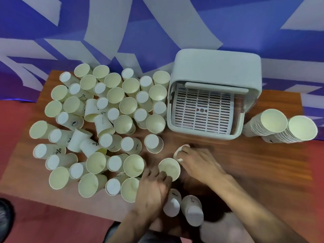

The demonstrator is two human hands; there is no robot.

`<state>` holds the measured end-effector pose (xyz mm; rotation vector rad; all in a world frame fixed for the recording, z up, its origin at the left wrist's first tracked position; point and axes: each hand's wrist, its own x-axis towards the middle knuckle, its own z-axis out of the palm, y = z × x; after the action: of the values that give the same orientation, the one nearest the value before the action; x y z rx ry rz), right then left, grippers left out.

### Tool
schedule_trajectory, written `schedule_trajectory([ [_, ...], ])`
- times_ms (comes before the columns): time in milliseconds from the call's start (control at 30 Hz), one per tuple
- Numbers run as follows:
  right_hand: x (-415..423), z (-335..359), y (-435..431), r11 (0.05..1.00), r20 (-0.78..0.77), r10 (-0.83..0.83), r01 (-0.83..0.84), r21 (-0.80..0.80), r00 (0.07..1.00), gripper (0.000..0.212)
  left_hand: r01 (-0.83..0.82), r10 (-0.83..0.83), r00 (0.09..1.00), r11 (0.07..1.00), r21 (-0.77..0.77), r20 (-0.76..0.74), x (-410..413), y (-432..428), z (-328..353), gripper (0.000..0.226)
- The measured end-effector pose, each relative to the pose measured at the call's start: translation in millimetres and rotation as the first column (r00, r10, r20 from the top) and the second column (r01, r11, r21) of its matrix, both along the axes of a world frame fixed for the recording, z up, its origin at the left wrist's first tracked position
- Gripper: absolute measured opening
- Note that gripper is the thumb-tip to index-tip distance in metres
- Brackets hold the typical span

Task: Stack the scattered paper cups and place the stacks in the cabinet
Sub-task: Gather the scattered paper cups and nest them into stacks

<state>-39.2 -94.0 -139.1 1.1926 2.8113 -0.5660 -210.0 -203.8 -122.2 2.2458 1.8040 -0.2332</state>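
Several cream paper cups (108,123) cover the left half of the wooden table (254,163), some upright, some upside down, a few on their sides. My left hand (152,188) grips an upright cup (169,168) near the front middle. Just right of it, my right hand (198,162) holds a small tipped cup (178,152) by its rim. The pale green cabinet (215,76) stands open at the back right, with a white slatted tray (203,111) inside. Two stacks of cups (280,127) lean to the right of the cabinet.
Two upside-down cups (184,206) stand at the table's front edge between my forearms. A blue and white patterned wall lies behind the table. Red floor shows on the left, with a dark shoe (5,218) at the bottom left corner.
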Motion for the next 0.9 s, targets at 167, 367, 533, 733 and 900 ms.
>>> schedule_trajectory([
  [167,62.6,46.9,-17.4,0.943,-0.081,-0.318,0.324,0.080,0.945,0.014,0.068,-0.085,0.991,0.986,0.154,0.105,27.5,20.1,39.2,0.005],
  [367,145.3,104.9,-27.4,0.767,-0.279,-0.590,0.634,0.101,0.758,0.009,0.108,-0.221,0.929,0.930,0.352,0.298,88.6,66.3,82.0,0.003],
  [533,217.8,120.7,-8.7,0.565,-0.545,-0.627,0.807,0.173,0.557,0.013,0.150,-0.328,0.897,0.857,0.493,0.297,146.1,118.0,104.5,0.012],
  [733,266.0,97.4,13.8,0.506,-0.551,-0.667,0.847,0.160,0.502,0.012,0.163,-0.371,0.889,0.803,0.573,0.268,194.6,165.6,97.8,0.012],
  [900,275.7,80.0,22.3,0.534,-0.514,-0.679,0.833,0.143,0.524,0.009,0.228,-0.408,0.887,0.795,0.562,0.216,217.2,185.5,89.4,0.015],
])
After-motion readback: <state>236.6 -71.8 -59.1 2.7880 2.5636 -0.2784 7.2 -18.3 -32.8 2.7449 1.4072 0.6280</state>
